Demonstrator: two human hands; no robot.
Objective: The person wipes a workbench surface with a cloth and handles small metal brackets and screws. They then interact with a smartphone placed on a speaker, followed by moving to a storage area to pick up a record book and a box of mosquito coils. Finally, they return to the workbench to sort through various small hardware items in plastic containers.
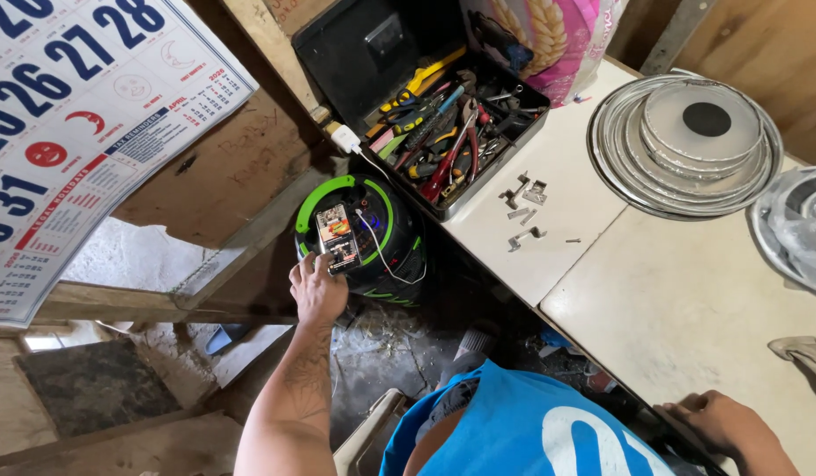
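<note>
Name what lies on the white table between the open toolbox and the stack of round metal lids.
In the head view, small metal brackets and a loose screw lie between the toolbox and the metal lids.

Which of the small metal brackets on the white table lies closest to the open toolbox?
The bracket at the top of the cluster, right beside the toolbox rim. The other brackets lie farther down the table, toward the person.

Calendar [82, 115] runs off the top and left edges. Pink sack [549, 35] is chopped at the top, and the clear plastic bowl [800, 229] at the right. Tools in the toolbox [443, 115] are too jumbled to sort out. Right hand [712, 419] is partly past the bottom edge.
</note>
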